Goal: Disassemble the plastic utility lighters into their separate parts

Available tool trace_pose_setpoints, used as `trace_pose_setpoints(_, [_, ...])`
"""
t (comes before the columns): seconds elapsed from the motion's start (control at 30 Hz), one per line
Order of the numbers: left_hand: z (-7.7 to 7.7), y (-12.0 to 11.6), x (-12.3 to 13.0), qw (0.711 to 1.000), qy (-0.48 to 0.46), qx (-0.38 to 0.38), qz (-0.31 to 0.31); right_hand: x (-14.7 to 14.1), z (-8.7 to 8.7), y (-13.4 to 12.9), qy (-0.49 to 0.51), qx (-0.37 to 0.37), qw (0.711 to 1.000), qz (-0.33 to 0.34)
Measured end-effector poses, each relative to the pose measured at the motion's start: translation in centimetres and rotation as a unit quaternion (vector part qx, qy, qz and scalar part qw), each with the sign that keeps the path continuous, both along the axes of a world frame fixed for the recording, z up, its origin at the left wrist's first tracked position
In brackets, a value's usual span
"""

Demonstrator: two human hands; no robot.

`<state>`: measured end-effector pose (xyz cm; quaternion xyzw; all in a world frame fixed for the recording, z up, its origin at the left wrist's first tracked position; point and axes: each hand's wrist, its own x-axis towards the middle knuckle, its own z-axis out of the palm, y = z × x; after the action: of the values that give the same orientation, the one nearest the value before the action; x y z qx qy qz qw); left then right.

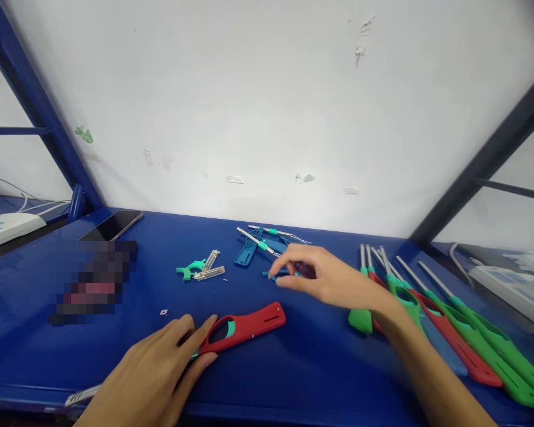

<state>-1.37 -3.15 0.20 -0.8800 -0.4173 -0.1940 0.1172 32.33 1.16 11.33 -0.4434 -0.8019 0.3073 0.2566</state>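
My left hand lies on the blue table at the front, its fingers resting on the near end of a red lighter handle shell with a teal trigger. Farther back, my right hand hovers with fingers spread and slightly curled above a small blue part. A dark small piece sits under its fingers; whether it is gripped cannot be told. Just behind lie a blue handle shell and thin metal tubes with teal collars.
A row of finished green and red long-nosed lighters lies at the right. A teal trigger piece with metal parts sits left of centre. A phone and a blurred-out object are at the left. A white wall stands behind.
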Motion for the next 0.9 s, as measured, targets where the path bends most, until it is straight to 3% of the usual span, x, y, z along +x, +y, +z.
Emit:
trace_pose_setpoints(0.17, [-0.6,0.1,-0.2,1.0,-0.001,-0.002,0.008,0.1,-1.3,1.0,-0.1,-0.087,0.99,0.046])
trace_pose_setpoints(0.57, [-0.8,0.1,-0.4,0.999,0.033,-0.001,0.012,-0.7,-1.8,1.2,-0.113,-0.02,0.991,0.062])
trace_pose_setpoints(0.9, [-0.3,0.1,-0.2,1.0,-0.015,0.01,-0.005,-0.7,-1.5,1.0,-0.109,-0.01,0.991,0.075])
